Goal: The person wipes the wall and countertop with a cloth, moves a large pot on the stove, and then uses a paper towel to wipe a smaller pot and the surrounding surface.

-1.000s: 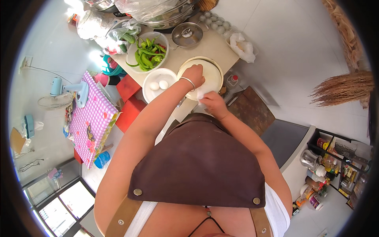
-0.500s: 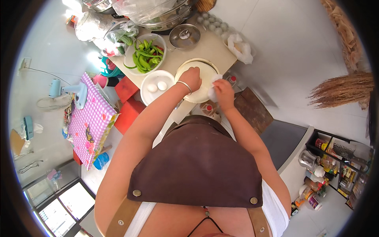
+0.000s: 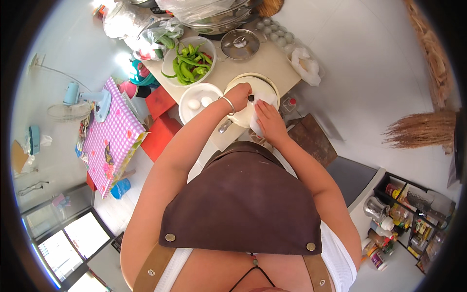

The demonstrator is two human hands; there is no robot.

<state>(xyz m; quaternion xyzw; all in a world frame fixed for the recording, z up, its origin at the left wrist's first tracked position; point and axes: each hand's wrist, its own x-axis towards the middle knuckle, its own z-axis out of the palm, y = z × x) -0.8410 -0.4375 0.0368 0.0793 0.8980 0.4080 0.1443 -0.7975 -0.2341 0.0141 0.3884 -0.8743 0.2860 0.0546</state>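
A round cream pot (image 3: 275,86) with a pale lid (image 3: 245,119) stands at the near end of the table. My left hand (image 3: 238,96) is closed at the lid's black knob (image 3: 251,98), which shows beside my curled fingers; my exact grip is partly hidden. With my right hand (image 3: 270,121) I hold a white cloth or paper (image 3: 255,127) against the lid's right side, the fingers laid over it. Just left of the pot, a white bowl (image 3: 186,106) contains white eggs (image 3: 194,104).
Farther back are a bowl of green peppers (image 3: 193,65), a glass lid (image 3: 240,45), a tray of eggs (image 3: 277,35) and a white plastic bag (image 3: 306,67). Red stools (image 3: 165,137) and a checked-cloth table (image 3: 111,138) stand left. A bottle (image 3: 290,103) is beyond the table's right edge.
My right hand has moved inward from the pot's right rim, bringing the white cloth or paper onto the lid. The black knob now shows beside my left hand. The view has shifted slightly.
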